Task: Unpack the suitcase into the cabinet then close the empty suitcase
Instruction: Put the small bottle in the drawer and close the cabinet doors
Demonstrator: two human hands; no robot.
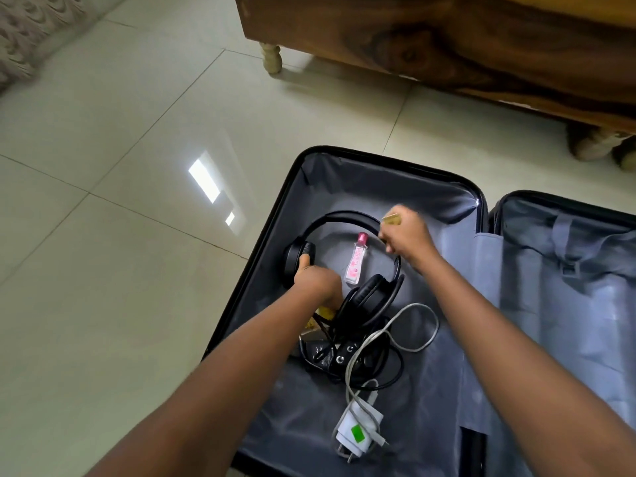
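Unpacking under way: an open suitcase (395, 194) lies flat on the tiled floor (137, 166), just in front of a wooden furniture piece (447, 39) on turned legs. Both hands are inside the L half. The left hand (318, 280) grips one ear cup (296, 256) of the black headphones (373, 297), thumb curled over the cup's edge. The right hand (407, 237), blurred, is by the headband at the far side, fingers closed round a small gold-coloured item (391, 219); can't tell what it is. A small clear bottle (357, 259) w/ pink cap lies inside the headband's arc, between the 2 hands. Nearer the camera, a tangle of black cables and adapter (323, 356) sits against the second ear cup, w/ a white charger (358, 432) bearing a green sticker below it, its pale lead (414, 305) looped across the grey lining. Something yellow (323, 313) shows under the left wrist, mostly hidden. The R half has its grey divider panel (568, 287) strapped shut w/ a buckle
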